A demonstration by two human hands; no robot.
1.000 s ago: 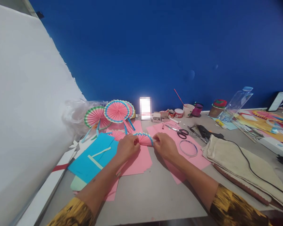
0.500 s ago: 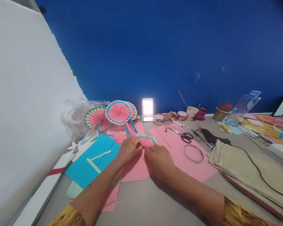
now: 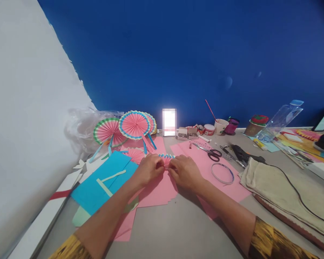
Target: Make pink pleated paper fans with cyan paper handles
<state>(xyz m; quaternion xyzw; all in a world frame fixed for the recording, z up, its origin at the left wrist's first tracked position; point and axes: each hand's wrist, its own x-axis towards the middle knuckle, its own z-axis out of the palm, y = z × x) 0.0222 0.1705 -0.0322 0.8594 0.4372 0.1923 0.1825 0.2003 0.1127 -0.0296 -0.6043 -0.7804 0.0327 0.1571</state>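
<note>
Between my hands is a pleated pink paper fan (image 3: 166, 161) with a blue and white zigzag edge, partly covered by my fingers. My left hand (image 3: 150, 168) pinches its left side, fingers curled. On the right side, my right hand (image 3: 184, 171) grips it the same way. Pink paper sheets (image 3: 156, 194) lie under both hands. Behind my left hand is another pink pleated piece (image 3: 136, 155). Finished-looking round paper fans (image 3: 135, 125) with blue and green borders stand at the back left.
Blue paper (image 3: 102, 183) with pale strips lies left. To the right are scissors (image 3: 213, 154), a bangle-like ring (image 3: 223, 174), a black glue gun (image 3: 245, 154) and a folded beige cloth (image 3: 280, 190). A lit phone (image 3: 169, 123) stands against the wall, near small boxes of pins (image 3: 182, 134).
My right hand has shifted slightly right and up along the fan, and less of the fan's zigzag edge shows now. Both hands still hold it. The whole view has shifted slightly.
</note>
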